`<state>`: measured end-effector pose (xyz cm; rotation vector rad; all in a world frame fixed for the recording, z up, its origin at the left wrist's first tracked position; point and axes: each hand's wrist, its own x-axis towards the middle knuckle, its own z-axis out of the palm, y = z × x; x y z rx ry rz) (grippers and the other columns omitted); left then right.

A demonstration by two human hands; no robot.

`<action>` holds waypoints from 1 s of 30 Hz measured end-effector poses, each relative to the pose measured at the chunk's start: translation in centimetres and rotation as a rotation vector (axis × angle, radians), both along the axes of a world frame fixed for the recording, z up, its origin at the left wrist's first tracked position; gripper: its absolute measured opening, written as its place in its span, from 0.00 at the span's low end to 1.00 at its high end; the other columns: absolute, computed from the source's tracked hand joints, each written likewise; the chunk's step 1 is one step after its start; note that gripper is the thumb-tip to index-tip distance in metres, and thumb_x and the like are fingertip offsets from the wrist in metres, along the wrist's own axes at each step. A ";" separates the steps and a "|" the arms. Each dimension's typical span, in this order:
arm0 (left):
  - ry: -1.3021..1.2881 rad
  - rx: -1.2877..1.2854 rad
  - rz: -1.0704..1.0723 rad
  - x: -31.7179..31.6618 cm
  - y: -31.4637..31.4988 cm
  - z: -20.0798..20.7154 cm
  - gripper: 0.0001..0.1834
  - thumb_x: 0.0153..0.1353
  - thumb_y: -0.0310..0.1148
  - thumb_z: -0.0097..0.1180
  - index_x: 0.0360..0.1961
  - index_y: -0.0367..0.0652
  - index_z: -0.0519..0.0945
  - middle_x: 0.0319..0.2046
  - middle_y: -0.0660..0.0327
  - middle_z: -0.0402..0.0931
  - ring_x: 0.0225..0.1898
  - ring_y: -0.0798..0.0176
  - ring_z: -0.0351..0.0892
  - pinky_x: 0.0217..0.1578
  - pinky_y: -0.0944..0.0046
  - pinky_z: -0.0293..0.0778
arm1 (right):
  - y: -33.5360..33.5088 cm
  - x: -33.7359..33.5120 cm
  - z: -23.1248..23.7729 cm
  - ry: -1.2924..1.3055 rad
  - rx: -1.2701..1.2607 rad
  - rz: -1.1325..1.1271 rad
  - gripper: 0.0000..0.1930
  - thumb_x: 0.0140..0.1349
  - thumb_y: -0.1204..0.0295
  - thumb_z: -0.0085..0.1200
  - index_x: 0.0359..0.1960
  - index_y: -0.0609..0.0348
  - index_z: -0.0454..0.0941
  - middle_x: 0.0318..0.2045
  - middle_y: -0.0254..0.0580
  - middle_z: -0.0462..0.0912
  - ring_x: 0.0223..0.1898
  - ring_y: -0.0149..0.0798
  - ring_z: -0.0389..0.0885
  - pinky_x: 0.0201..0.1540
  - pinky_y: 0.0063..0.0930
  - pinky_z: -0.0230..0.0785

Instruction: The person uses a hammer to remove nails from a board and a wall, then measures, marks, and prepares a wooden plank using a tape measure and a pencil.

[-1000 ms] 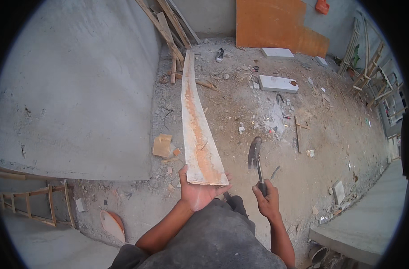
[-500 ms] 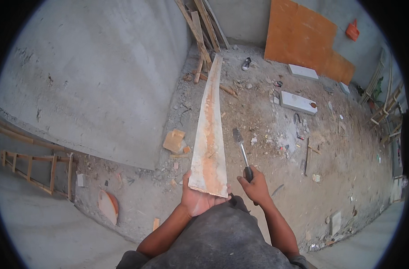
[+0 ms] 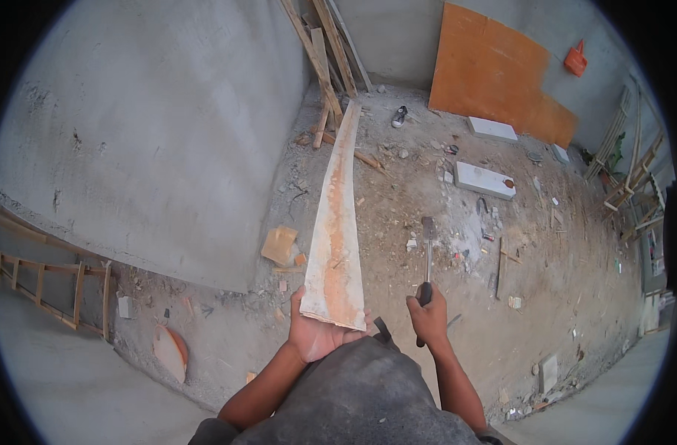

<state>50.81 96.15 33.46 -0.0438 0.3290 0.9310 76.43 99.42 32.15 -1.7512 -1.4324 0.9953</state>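
While left hand point(image 3: 317, 331) cups plank point(image 3: 337, 237) — right hand point(image 3: 429, 317) grips hammer point(image 3: 427, 259).

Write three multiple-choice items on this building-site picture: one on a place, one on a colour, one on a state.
1. Where does the far end of the long plank lie?
A. by the timbers leaning in the wall corner
B. on the white block
C. on the ladder

2. What colour is the big board leaning on the far wall?
A. blue
B. orange
C. black

3. How does the right hand stand?
A. open and empty
B. flat on the ground
C. shut on the hammer

Key: 1 A, the plank runs up to the leaning timbers; 2 B, its face is orange; 3 C, the fingers wrap the handle of the hammer, while the left hand holds the plank's near end.
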 end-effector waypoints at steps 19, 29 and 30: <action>-0.055 -0.024 -0.051 0.2 0.7 -0.1 0.56 0.57 0.76 0.40 0.74 0.43 0.57 0.64 0.37 0.66 0.65 0.33 0.68 0.64 0.26 0.63 | 2.2 -1.6 0.9 -0.171 -0.192 0.453 0.11 0.54 0.72 0.61 0.29 0.60 0.70 0.20 0.35 0.69 0.25 0.32 0.68 0.30 0.34 0.64; -0.177 0.002 -0.006 -1.0 1.8 -1.1 0.57 0.55 0.77 0.41 0.74 0.44 0.58 0.64 0.36 0.66 0.64 0.31 0.68 0.62 0.24 0.65 | 5.9 1.3 2.1 -0.017 0.111 -0.054 0.15 0.63 0.65 0.64 0.44 0.62 0.78 0.22 0.36 0.72 0.24 0.31 0.70 0.29 0.31 0.64; -0.144 0.003 -0.013 -1.1 1.7 -1.2 0.57 0.56 0.77 0.41 0.74 0.44 0.57 0.64 0.36 0.66 0.65 0.31 0.68 0.62 0.25 0.65 | 6.0 1.2 2.0 -0.016 0.060 -0.016 0.14 0.64 0.66 0.63 0.44 0.62 0.78 0.23 0.35 0.73 0.24 0.30 0.70 0.29 0.30 0.64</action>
